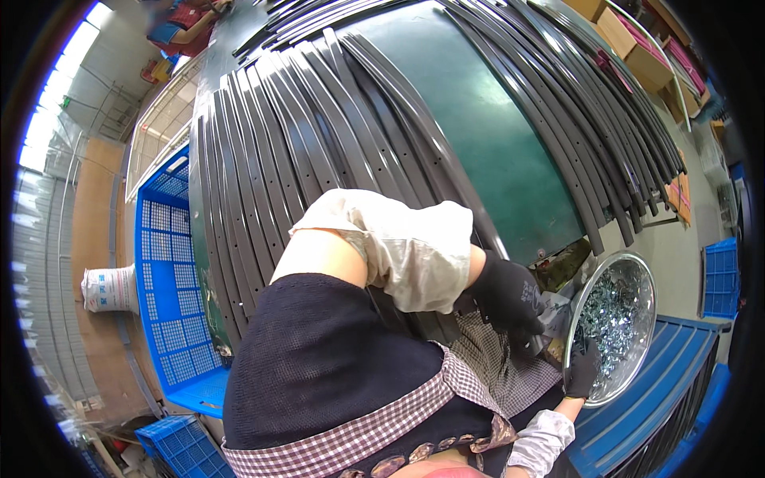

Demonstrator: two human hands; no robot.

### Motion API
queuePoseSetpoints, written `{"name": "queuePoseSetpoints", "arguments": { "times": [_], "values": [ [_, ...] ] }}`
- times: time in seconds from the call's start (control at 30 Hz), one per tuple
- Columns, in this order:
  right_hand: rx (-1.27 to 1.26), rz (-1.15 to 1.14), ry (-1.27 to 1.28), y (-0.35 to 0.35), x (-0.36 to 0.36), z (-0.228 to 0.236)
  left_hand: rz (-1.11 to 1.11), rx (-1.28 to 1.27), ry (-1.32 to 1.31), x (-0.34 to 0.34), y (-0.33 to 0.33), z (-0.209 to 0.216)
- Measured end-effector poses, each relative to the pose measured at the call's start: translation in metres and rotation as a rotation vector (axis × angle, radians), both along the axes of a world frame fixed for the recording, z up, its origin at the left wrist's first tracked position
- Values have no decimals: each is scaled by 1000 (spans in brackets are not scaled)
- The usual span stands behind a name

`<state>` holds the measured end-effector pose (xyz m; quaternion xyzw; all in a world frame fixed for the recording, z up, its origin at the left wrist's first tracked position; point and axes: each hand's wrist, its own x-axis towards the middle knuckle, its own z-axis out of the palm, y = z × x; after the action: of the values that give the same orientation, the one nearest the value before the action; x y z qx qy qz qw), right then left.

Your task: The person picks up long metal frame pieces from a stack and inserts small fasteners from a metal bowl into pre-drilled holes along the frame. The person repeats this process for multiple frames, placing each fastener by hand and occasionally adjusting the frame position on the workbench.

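Nearby, the right hand (582, 370) dips inside the metal bowl (642, 338) of small shiny parts (612, 323); the left hand (508, 295) curls just left of the bowl; whether either pinches anything is unclear. Farther left, long dark bars (319, 135) run away across a green desk (510, 147), then a blue crate (169, 290).

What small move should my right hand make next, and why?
I'd probably pinch a few of the shiny pieces with your right hand: it is at the near side of the bowl, right beside them. I can't tell whether it holds any.
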<state>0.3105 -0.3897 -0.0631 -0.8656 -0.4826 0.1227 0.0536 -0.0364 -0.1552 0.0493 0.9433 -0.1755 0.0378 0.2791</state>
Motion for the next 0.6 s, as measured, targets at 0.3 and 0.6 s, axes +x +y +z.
{"name": "queuePoseSetpoints", "arguments": {
  "times": [0.3, 0.6],
  "values": [
    [261, -29, 177, 15, 3, 5, 258, 210, -272, -78, -17, 9],
    [430, -39, 32, 17, -10, 46, 349, 37, -160, -81, -24, 20]
  ]
}}
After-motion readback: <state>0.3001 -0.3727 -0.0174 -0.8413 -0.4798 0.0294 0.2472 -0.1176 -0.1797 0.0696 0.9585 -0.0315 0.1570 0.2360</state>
